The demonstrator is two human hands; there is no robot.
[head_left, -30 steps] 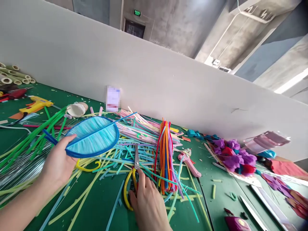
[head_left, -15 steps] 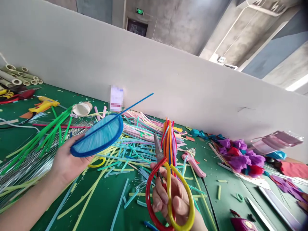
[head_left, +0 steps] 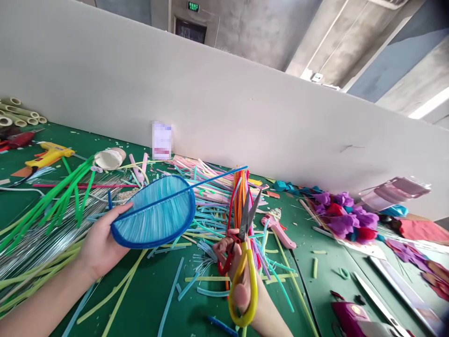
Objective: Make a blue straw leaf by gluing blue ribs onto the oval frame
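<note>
Left grip [head_left: 101, 245] pinches a blue leaf-shaped piece [head_left: 154, 220] between thumb and fingers, as the right grip [head_left: 244, 285] closes around the handles of a pair of scissors [head_left: 243, 233]. Behind both runs a long white panel [head_left: 280, 126], backing a green tabletop [head_left: 140, 309] strewn with coloured strips. Raised over the clutter, left of centre, the leaf-shaped piece tilts up to the right, its stem slanting across the top of an upright-looking multicoloured bundle [head_left: 239, 201]. Just right of it, the scissors point up in front of that bundle. A second ago they lay low over the strips; half a second ago they were up with blades together. Now the blades stand parted, and the piece shows more of its ribbed face. Judged from that, the tool seems ready for use, though no blade touches the piece. A pink glue gun [head_left: 280, 231] lies to the right of the scissors. Smallest of all, a short dark-blue scrap [head_left: 222, 326] sits at the near edge.
</note>
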